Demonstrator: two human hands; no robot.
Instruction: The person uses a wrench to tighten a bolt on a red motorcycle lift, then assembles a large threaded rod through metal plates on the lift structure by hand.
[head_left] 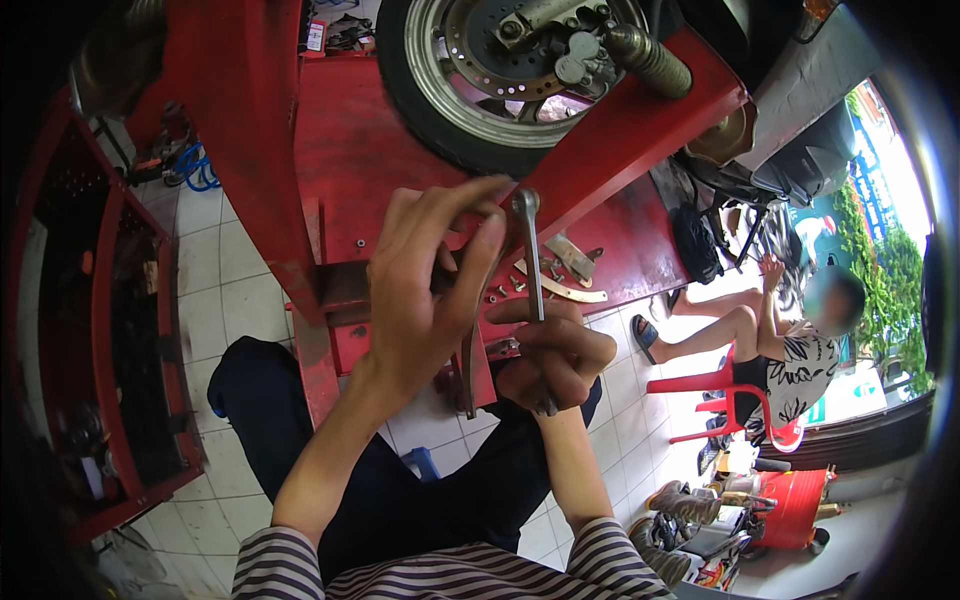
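My right hand (550,360) grips a steel wrench (533,260) upright, its ring end at the top. My left hand (425,275) is just left of that ring end, fingers bent; what lies within them is hidden. A long dark metal piece (468,380) runs down from behind the left thumb. Beyond both hands, bolts (518,283), a curved pale metal part (570,290) and a flat plate (568,257) lie on a red platform (350,150).
A motorcycle wheel (430,90) stands above, beside a red beam (590,180). A red cabinet (140,300) is left. A seated person (810,350) is right on a red plastic chair (700,386). Tools and boots (690,505) sit lower right.
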